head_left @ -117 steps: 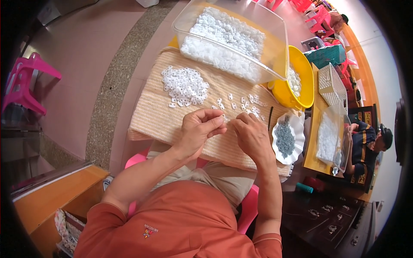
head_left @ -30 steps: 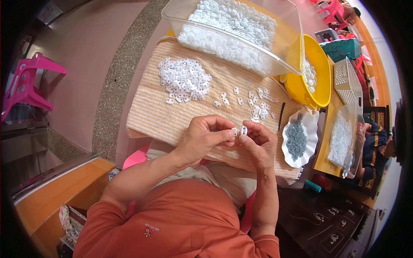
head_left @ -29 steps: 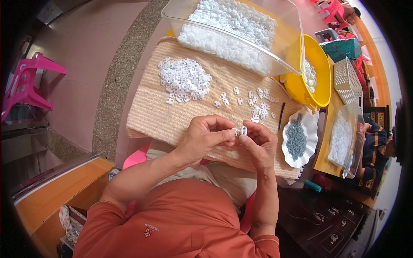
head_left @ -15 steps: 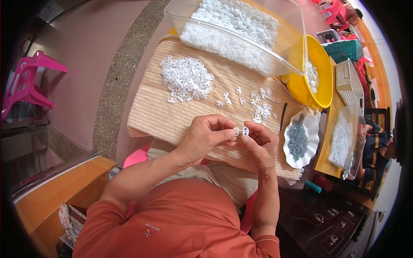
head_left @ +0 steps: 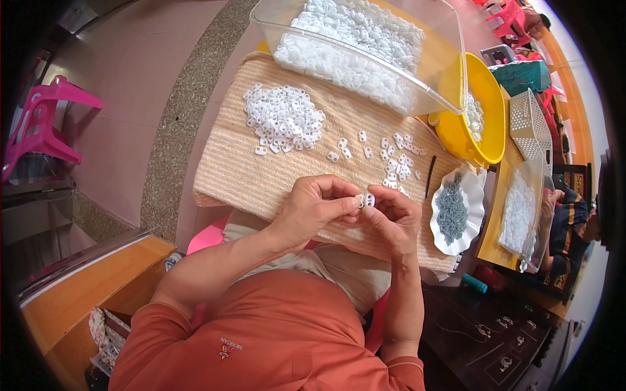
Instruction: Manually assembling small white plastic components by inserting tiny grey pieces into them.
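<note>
My left hand (head_left: 312,207) pinches a small whitish plastic part (head_left: 360,200) between thumb and forefinger; its exact shape is mostly hidden. Close against it, my right hand (head_left: 396,220) grips a white oval plastic piece (head_left: 370,200) with two holes, also between thumb and fingertip. The two parts appear to touch just above the near edge of the striped towel (head_left: 225,176). Beyond my hands lie several loose white two-holed pieces (head_left: 392,167), and a larger heap of them (head_left: 283,117) sits farther left.
A wavy white dish (head_left: 475,221) of small grey parts (head_left: 451,212) stands at right, near a thin black stick (head_left: 430,176). At the back are a clear bin (head_left: 450,98) of white pieces and a yellow basin (head_left: 492,111). Another person (head_left: 566,228) sits far right.
The white oval piece in my right hand has shifted slightly left and turned, closing the small gap to the part in my left hand. My arms stay in place.
</note>
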A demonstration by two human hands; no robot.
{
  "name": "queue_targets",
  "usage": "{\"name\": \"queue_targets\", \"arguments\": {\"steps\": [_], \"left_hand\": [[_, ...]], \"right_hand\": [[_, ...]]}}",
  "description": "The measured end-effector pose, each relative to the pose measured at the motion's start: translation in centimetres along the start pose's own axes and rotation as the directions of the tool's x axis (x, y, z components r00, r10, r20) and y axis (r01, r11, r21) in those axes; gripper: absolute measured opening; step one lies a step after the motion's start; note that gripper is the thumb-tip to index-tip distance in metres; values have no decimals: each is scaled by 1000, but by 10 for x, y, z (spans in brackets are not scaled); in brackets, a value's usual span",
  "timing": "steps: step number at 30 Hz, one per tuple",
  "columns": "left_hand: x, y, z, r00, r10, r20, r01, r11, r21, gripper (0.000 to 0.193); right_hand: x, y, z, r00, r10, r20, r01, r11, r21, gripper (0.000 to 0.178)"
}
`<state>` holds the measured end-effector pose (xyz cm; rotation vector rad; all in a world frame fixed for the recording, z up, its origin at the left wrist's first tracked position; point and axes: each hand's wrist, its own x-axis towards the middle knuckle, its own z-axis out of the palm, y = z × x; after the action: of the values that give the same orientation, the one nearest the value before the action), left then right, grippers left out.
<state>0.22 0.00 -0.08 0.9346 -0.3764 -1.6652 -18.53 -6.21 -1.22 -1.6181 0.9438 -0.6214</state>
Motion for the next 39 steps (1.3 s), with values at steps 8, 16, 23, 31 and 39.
{"name": "queue_targets", "arguments": {"steps": [8,16,23,31,39], "left_hand": [[0,-2,0,1000,1,0,-1,1000,4,16],[-1,0,0,1000,-25,11,25,1000,-9,15],[0,-1,1,999,-49,22,51,996,-73,15],[0,-3,-2,974,-139,181,186,943,-276,14],[-3,0,-1,953,-140,269,221,929,-298,9]], "right_hand": [[0,0,0,999,53,0,-53,998,-17,31],[-1,4,-2,1000,17,25,-19,999,51,33],[-1,3,-4,999,40,34,-42,996,76,34],[-2,1,-5,996,-75,45,68,989,133,34],[-1,-20,8,984,-175,-8,172,953,251,34]]}}
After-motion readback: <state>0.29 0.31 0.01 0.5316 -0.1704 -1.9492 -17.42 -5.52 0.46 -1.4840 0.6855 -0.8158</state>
